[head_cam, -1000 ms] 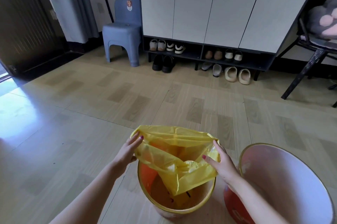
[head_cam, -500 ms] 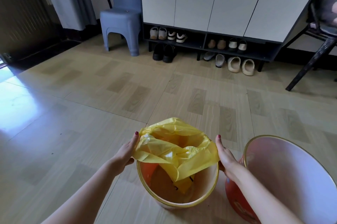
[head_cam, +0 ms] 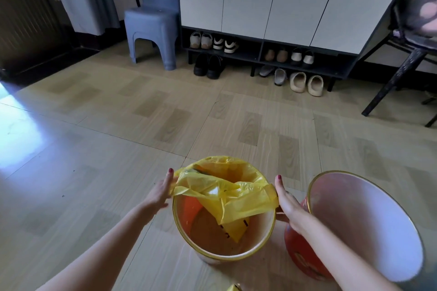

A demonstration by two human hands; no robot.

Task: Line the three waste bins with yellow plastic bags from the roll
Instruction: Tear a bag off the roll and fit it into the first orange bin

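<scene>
In the head view, the yellow bag (head_cam: 227, 193) is seen draped over the far rim of the middle bin (head_cam: 224, 250), gripped at opposite sides by the left hand (head_cam: 159, 192) and right hand (head_cam: 287, 203), its near edge sagging inside, unhooked

- Thin yellow plastic bag (head_cam: 227, 192) — crinkled, translucent, slightly glossy.
- Round orange plastic bin (head_cam: 257, 247) — smooth, gold-coloured rim.
- Wood-patterned floor (head_cam: 118, 144), smooth and shiny.
- Matt blue plastic stool (head_cam: 151, 23).
</scene>
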